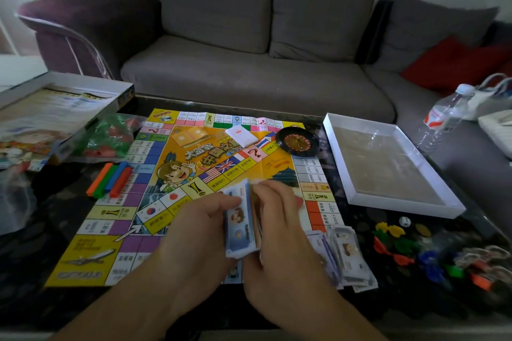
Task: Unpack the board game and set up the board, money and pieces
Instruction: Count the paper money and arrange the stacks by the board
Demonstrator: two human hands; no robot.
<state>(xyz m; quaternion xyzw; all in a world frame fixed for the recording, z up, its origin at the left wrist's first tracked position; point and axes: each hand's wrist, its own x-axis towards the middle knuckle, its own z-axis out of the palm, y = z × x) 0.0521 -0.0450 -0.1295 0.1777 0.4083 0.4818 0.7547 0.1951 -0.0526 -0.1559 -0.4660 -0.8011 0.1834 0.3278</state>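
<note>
Nearest, both hands are gripping a thick stack of play money (241, 225) on edge over the board's near side: the left hand (198, 225) is clasping it while the right hand (273, 219) is fingering its top edge, likely sorting notes. The bills are looking pale blue with a cartoon face. Beyond, the colourful paper board (194, 188) is lying flat, open.
</note>
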